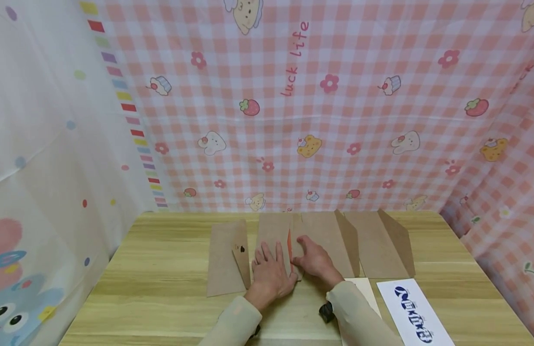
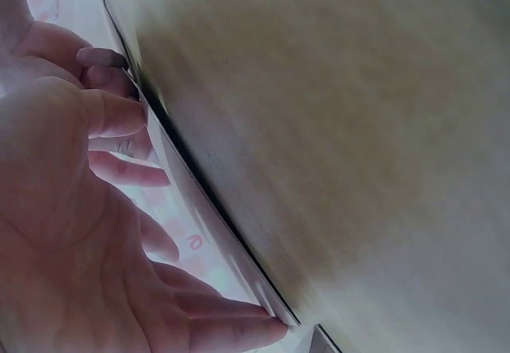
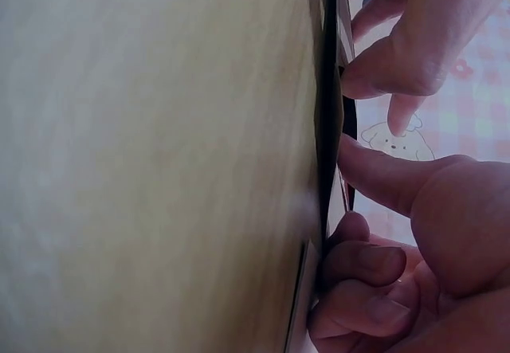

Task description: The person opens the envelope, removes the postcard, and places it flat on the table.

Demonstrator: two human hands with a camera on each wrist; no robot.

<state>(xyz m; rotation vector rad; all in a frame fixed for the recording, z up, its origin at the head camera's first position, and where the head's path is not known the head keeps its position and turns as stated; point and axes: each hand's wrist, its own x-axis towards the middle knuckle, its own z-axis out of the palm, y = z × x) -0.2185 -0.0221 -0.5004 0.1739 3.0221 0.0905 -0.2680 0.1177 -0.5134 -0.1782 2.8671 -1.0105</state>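
Desk (image 1: 163, 269): wood or wood-effect top, streaked pale grain, smooth, low sheen. Envelopes (image 1: 372, 242) toward the far edge: brown paper, matt, with sharp creases at the flaps. Middle envelope (image 1: 271, 228): same matt brown paper. Orange strip (image 1: 290, 246) at its opening: paper-like; finish too small to tell. Card (image 1: 414, 312) toward the near edge: smooth white paper, dark blue print. Cream sheet (image 1: 362, 288) beside it: plain, matt paper. Backdrop (image 1: 232, 115) behind the far edge: printed cloth, lightly creased. Sleeves (image 1: 236, 322): matt cloth.

Four brown envelopes (image 1: 223, 259), two hands (image 1: 271, 276), one printed sheet (image 1: 424, 303)
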